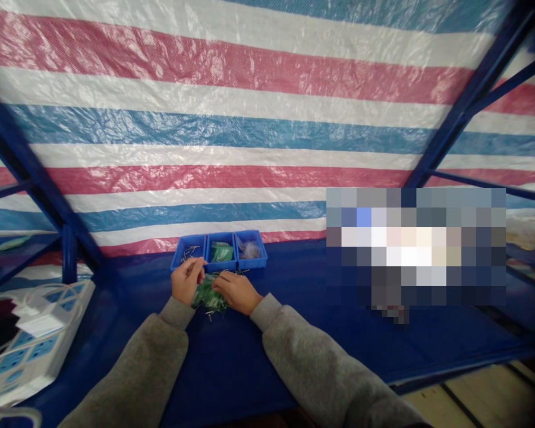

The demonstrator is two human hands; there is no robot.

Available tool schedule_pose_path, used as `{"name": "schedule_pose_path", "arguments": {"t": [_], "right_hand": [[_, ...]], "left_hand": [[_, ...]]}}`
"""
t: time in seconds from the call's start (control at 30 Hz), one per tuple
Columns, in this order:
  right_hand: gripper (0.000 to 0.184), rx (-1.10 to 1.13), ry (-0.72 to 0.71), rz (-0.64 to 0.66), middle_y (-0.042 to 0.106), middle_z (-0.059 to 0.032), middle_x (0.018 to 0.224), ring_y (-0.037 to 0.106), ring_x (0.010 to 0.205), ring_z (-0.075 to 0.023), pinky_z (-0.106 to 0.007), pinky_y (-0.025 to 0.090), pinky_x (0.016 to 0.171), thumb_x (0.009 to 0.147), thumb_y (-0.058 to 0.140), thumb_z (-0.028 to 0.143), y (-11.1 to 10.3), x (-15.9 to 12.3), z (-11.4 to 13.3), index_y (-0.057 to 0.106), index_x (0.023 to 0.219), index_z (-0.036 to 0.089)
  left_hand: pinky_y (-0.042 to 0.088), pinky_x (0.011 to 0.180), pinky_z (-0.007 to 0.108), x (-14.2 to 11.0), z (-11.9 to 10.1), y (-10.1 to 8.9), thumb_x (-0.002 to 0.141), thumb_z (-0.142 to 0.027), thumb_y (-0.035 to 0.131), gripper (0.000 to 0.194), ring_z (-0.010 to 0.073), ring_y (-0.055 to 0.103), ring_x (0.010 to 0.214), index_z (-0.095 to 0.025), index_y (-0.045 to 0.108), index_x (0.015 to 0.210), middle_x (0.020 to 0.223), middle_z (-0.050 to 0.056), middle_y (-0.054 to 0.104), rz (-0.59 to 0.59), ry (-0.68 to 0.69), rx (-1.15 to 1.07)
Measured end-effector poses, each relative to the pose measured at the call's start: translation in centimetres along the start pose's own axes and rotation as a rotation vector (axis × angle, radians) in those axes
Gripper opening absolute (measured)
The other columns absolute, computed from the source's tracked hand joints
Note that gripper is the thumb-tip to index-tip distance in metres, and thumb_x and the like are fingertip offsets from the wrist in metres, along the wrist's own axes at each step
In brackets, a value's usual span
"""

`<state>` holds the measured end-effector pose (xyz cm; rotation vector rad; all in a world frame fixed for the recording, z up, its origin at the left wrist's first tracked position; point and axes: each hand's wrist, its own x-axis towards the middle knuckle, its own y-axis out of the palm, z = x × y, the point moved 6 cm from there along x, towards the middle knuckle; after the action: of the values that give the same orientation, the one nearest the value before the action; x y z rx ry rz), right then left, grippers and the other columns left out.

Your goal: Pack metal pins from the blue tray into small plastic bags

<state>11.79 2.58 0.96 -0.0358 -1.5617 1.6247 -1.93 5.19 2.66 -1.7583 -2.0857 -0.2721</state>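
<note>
My left hand [187, 281] and my right hand [235, 292] are close together over a heap of small green packets [208, 296], near the middle of the blue bench top. Small metal pins [210, 312] lie scattered around the heap. The left fingers curl down at the heap's upper edge, and anything held in them is too small to see. My right fingers rest on the heap from the right. Just beyond both hands stands a blue three-compartment tray [218, 261], holding metal pins on the left, green packets in the middle and a clear bag on the right.
A white power strip with blue panels [31, 339] lies at the left, with a white cable over it. A striped tarpaulin [205, 137] hangs behind the blue bench top [303, 339]. Blue steel frame bars [472, 95] rise at both sides. A pixelated patch [414, 246] hides the area at the right.
</note>
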Motion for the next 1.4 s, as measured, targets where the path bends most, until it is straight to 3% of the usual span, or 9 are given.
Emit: {"name": "schedule_pose_path", "arguments": {"t": [0.2, 0.37, 0.53, 0.77, 1.2, 1.4], "right_hand": [[0.015, 0.231, 0.201, -0.270, 0.063, -0.0036, 0.083, 0.057, 0.074, -0.0134, -0.023, 0.043, 0.070, 0.089, 0.045, 0.022, -1.6, -0.3, -1.3, 0.060, 0.091, 0.018], [0.016, 0.550, 0.439, -0.495, 0.064, -0.0017, 0.074, 0.058, 0.062, -0.0129, -0.023, 0.044, 0.061, 0.086, 0.050, 0.028, -1.9, -0.9, -3.5, 0.061, 0.083, 0.017], [0.015, 0.880, 0.550, -0.573, 0.066, -0.0017, 0.073, 0.060, 0.056, -0.0135, -0.023, 0.046, 0.053, 0.080, 0.055, 0.031, -1.3, -1.1, -4.3, 0.062, 0.081, 0.017], [0.018, 1.049, 0.610, -0.576, 0.067, -0.0026, 0.073, 0.061, 0.055, -0.0143, -0.024, 0.046, 0.050, 0.075, 0.060, 0.034, -0.9, -1.0, -4.5, 0.061, 0.081, 0.017], [0.017, 0.800, 0.538, -0.517, 0.065, -0.0008, 0.074, 0.058, 0.056, -0.0123, -0.022, 0.045, 0.054, 0.080, 0.055, 0.033, -1.2, -0.9, -4.0, 0.062, 0.086, 0.018], [0.022, 0.667, 0.519, -0.479, 0.060, 0.0003, 0.062, 0.055, 0.054, -0.0120, -0.022, 0.044, 0.053, 0.084, 0.051, 0.035, -1.7, -0.9, -3.8, 0.063, 0.080, 0.017]], "left_hand": [[0.037, 0.041, 0.018, 0.1, -0.1, -0.1, 0.081, -0.037, 0.054, 0.024, 0.0087, 0.048, 0.046, -0.015, 0.063, 0.078, 0.057, -0.001, 0.055, -0.002, 0.036, 0.084], [0.049, 0.061, 0.023, 0.0, -1.0, 0.5, 0.082, -0.037, 0.054, 0.026, 0.0185, 0.061, 0.084, -0.018, 0.067, 0.093, 0.096, 0.007, 0.066, 0.068, 0.196, 0.296], [0.049, 0.072, 0.028, -0.4, -1.0, 1.6, 0.081, -0.036, 0.056, 0.023, 0.0178, 0.062, 0.080, -0.020, 0.068, 0.092, 0.090, 0.005, 0.068, 0.177, 0.279, 0.415], [0.047, 0.069, 0.028, -0.4, -0.9, 1.4, 0.079, -0.035, 0.060, 0.018, 0.0161, 0.060, 0.071, -0.019, 0.068, 0.082, 0.077, 0.003, 0.067, 0.165, 0.323, 0.454], [0.046, 0.070, 0.027, -0.6, -1.2, 1.5, 0.084, -0.036, 0.051, 0.022, 0.0159, 0.059, 0.071, -0.018, 0.062, 0.082, 0.081, 0.004, 0.066, 0.163, 0.341, 0.491], [0.047, 0.068, 0.027, -0.8, -1.4, 1.6, 0.083, -0.038, 0.050, 0.023, 0.0152, 0.059, 0.067, -0.018, 0.061, 0.082, 0.077, 0.003, 0.066, 0.162, 0.319, 0.509]]}}
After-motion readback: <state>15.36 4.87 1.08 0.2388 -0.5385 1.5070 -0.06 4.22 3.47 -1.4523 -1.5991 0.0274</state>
